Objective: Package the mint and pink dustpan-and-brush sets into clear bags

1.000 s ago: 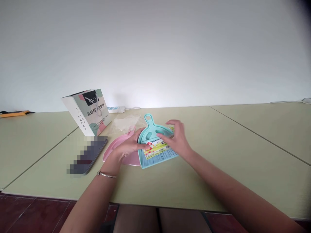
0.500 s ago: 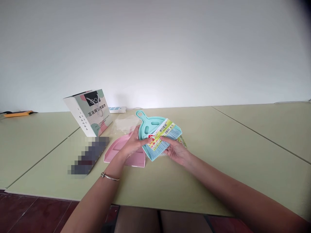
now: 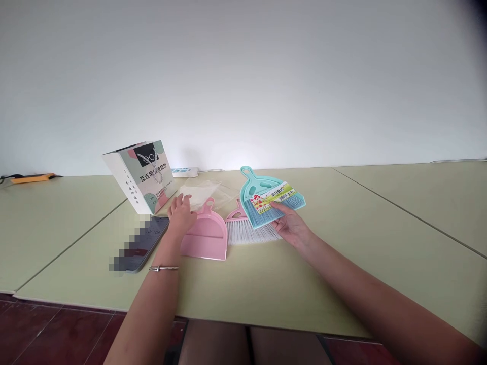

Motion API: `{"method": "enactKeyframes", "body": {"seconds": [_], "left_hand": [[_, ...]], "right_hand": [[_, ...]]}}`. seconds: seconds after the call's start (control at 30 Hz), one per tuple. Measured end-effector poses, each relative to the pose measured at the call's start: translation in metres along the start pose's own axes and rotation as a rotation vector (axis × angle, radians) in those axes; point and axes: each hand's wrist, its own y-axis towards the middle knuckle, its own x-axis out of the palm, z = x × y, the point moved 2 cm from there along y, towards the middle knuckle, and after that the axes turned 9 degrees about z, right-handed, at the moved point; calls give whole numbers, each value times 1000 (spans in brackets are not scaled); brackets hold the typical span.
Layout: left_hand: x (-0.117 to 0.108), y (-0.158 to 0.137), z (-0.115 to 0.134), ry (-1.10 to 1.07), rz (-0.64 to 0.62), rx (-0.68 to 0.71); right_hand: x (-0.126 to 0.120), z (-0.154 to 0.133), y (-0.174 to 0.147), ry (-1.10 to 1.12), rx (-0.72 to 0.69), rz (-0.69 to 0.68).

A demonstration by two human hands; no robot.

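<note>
My right hand (image 3: 291, 227) grips the lower right edge of a turquoise dustpan (image 3: 266, 180), thumb on top. A turquoise brush (image 3: 265, 217) nests in that dustpan, with a printed label (image 3: 274, 196) across it. Beneath it lies a pink brush (image 3: 249, 233) with white bristles, its upper part partly covered. A pink dustpan (image 3: 205, 241) rests on the table to its left. Over that dustpan's left edge is my left hand (image 3: 181, 215), empty, its fingers apart and slightly bent. Just beyond those fingers lies a clear plastic bag (image 3: 213, 190).
A paper bag (image 3: 152, 175) with rope handles stands at the left, and a phone (image 3: 146, 246) lies in front of it. Against the wall is a white power strip (image 3: 185, 172). An orange object (image 3: 33, 178) lies far left. The table's front edge runs close to my lap.
My left hand has let go of the turquoise set and moved left, over the pink dustpan. My right hand has carried the set right and slightly away, uncovering the pink brush.
</note>
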Motion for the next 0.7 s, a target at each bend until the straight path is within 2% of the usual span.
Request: {"method": "enactKeyframes", "body": {"seconds": [0.07,0.17,0.27,0.33,0.4,0.5,0.6,0.7], "left_hand": [[3,2,-3,-26,-16,8],[3,7,-4,-159,58,56],[-4,9,2,-315,155,124],[-13,8,8,-494,187,202],[-23,6,12,-722,120,248],[-33,4,8,-924,-52,200],[-35,8,-6,-784,-56,128],[-33,12,-16,-489,51,95]], "right_hand": [[0,0,0,-12,-3,0],[1,-1,-2,-30,-15,-29],[2,-5,-4,-44,-13,-62],[2,-10,-3,-56,0,-83],[2,-17,-1,-64,-1,-101],[-1,-33,2,-74,-27,-97],[-6,-45,6,-118,-40,-84],[-9,-48,9,-192,-31,-94]]}}
